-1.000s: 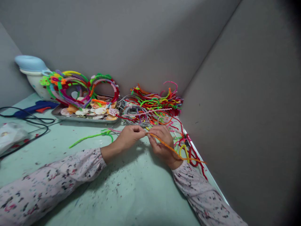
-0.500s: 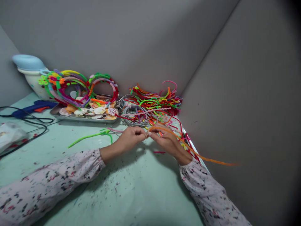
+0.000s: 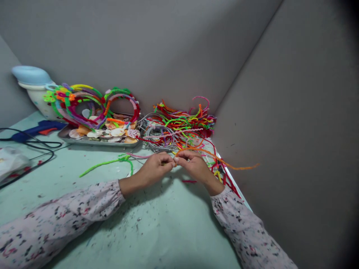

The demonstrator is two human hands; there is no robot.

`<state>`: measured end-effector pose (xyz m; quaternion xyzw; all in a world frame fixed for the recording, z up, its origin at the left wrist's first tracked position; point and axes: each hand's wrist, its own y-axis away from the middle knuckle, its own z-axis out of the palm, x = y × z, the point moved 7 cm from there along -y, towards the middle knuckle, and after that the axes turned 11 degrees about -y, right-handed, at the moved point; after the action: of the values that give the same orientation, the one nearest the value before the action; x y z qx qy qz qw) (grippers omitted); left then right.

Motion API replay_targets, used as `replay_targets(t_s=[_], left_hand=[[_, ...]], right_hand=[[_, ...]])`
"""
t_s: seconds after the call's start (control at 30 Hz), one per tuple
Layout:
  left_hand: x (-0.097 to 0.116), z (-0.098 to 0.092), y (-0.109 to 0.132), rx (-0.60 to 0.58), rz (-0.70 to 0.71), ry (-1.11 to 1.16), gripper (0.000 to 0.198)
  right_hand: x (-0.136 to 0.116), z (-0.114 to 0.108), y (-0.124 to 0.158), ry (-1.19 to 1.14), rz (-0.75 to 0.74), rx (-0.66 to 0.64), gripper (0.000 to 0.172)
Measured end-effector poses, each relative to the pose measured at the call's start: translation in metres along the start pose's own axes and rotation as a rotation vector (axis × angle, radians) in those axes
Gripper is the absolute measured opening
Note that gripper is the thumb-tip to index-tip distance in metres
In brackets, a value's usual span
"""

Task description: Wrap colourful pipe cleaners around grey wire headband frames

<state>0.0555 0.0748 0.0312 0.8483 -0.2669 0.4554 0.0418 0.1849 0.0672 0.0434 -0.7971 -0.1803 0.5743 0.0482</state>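
My left hand (image 3: 155, 169) and my right hand (image 3: 193, 166) meet fingertip to fingertip above the pale green table (image 3: 157, 228). Both are pinched closed on one end of an orange pipe cleaner (image 3: 224, 161). Its long free end arcs over my right hand and sticks out to the right toward the grey side wall. A green pipe cleaner (image 3: 105, 163) lies on the table just left of my left hand. A small red piece (image 3: 189, 181) lies under my right wrist.
A heap of coloured pipe cleaners (image 3: 183, 121) and grey wire coils (image 3: 159, 134) fills the back corner. A metal tray (image 3: 84, 140) holds shells and wrapped hoops (image 3: 92, 104). A blue glue gun (image 3: 36, 129), black cable (image 3: 33, 149) and white-blue container (image 3: 33, 86) stand at left.
The orange pipe cleaner's free end swung from pointing down over my right wrist to out right and upward. My right hand turned, and both hands stayed pinched together.
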Motion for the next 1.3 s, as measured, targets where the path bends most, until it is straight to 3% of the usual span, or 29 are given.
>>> replay_targets(t_s=[0.37, 0.5, 0.67, 0.83, 1.13, 1.3], left_hand=[[0.011, 0.001, 0.003, -0.004, 0.104, -0.042, 0.019], [0.008, 0.004, 0.005, -0.015, 0.109, -0.050, 0.015], [0.002, 0.005, 0.007, 0.047, 0.119, -0.089, 0.014], [0.009, 0.001, 0.011, 0.124, 0.227, -0.179, 0.010], [0.019, -0.001, 0.016, 0.155, 0.309, -0.252, 0.008], [0.014, -0.004, 0.013, 0.166, 0.269, -0.235, 0.012]], right_hand=[[0.018, -0.003, -0.002, -0.166, 0.213, -0.010, 0.013], [0.021, -0.003, -0.002, -0.156, 0.229, -0.030, 0.014], [0.025, 0.002, -0.001, -0.172, 0.251, -0.073, 0.015], [0.028, 0.005, 0.000, -0.183, 0.278, -0.092, 0.017], [0.027, 0.004, 0.000, -0.130, 0.282, -0.063, 0.018], [0.015, -0.004, -0.002, -0.112, 0.129, 0.056, 0.013]])
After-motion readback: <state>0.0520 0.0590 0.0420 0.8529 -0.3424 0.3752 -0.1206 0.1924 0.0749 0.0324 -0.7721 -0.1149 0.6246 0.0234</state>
